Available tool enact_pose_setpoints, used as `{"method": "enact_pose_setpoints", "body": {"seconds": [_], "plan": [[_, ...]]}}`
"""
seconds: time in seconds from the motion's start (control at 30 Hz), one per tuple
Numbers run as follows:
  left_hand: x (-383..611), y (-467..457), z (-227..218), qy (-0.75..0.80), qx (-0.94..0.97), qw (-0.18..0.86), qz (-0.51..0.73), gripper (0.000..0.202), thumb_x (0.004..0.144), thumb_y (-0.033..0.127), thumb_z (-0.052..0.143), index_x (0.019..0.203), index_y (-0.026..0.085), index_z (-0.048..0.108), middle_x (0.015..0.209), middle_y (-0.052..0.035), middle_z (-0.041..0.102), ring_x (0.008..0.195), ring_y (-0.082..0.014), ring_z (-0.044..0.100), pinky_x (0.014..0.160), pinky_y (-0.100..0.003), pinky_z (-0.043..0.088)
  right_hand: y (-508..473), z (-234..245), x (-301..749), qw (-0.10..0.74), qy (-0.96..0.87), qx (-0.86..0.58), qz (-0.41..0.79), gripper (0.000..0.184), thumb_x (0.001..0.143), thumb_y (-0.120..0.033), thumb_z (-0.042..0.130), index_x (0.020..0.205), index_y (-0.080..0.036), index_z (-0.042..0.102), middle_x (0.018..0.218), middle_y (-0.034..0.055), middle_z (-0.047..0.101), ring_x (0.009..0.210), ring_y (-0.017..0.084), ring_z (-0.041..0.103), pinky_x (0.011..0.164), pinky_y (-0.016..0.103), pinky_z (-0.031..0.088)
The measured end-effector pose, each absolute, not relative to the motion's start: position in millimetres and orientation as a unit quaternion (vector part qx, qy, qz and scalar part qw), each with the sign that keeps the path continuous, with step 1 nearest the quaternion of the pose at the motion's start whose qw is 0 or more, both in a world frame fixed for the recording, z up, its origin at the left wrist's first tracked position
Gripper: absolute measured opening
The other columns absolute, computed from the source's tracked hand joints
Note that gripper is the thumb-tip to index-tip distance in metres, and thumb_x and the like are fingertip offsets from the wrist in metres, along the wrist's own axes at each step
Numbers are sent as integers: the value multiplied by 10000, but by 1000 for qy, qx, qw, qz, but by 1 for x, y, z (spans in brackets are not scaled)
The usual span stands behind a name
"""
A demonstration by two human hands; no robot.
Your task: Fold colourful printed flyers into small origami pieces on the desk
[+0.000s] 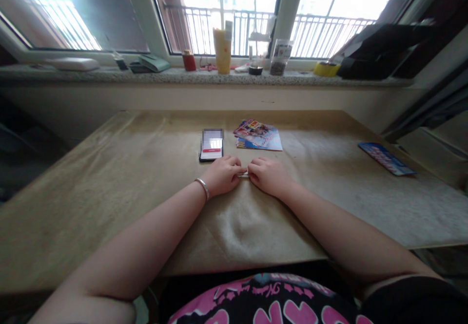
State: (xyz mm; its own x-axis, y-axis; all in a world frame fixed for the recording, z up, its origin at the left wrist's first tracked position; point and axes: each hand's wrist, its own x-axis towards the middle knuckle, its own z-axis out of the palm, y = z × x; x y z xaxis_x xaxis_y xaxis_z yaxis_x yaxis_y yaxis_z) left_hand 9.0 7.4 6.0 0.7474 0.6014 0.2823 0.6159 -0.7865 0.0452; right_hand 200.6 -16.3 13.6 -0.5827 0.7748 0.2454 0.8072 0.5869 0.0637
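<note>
Strip of pale material (244, 175) lies between your two hands, low over the middle of the table (127, 178), mostly covered by your fingers, so its full shape is hard to make out. Your left hand (224, 174) is curled, with its fingertips closed on the strip's left end; your right hand (268, 174) is likewise bent inward, its fingers closed on the right end. The two hands sit near each other but apart, and you wear a silvery bracelet (202, 188) on your left wrist.

Just beyond your left hand you have a phone (211, 144) lying face up, its screen lit and partly blurred. Beyond your right hand lies a fanned stack of colourful printed sheets (260, 136), to the right of the phone. Well apart, toward the table's right edge, a long blue printed piece (386, 159) lies at a slant.

Past the table, the windowsill (300, 79) in front of you carries a tall yellowish cup (222, 50), a red container (189, 61) and a yellow roll (326, 68).
</note>
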Motion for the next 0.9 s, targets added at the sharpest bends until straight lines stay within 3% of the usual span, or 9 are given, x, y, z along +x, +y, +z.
{"method": "enact_pose_setpoints", "body": {"seconds": [0.53, 0.7, 0.9], "plan": [[9, 7, 4, -301, -941, 26, -155, 283, 820, 168, 475, 1032, 187, 661, 1021, -55, 652, 903, -205, 557, 819, -350, 461, -26, 20, 199, 70, -868, -485, -84, 228, 906, -305, 449, 887, -208, 654, 927, 48, 658, 870, 194, 579, 628, 282, 372], [9, 7, 7, -300, -939, 20, -168, 242, 881, 246, 462, 947, 162, 679, 922, -73, 652, 843, -190, 562, 766, -324, 459, -19, 18, 205, 74, -876, -465, -106, 228, 917, -273, 441, 881, -224, 661, 916, 34, 664, 878, 196, 575, 636, 285, 369], [8, 8, 4, -266, -947, -2, -180, 256, 902, 250, 448, 863, 172, 689, 844, -59, 644, 779, -156, 558, 706, -274, 451, -2, 12, 218, 104, -882, -455, -73, 227, 924, -286, 448, 983, -256, 665, 1066, 10, 658, 900, 159, 599, 681, 257, 384]]}}
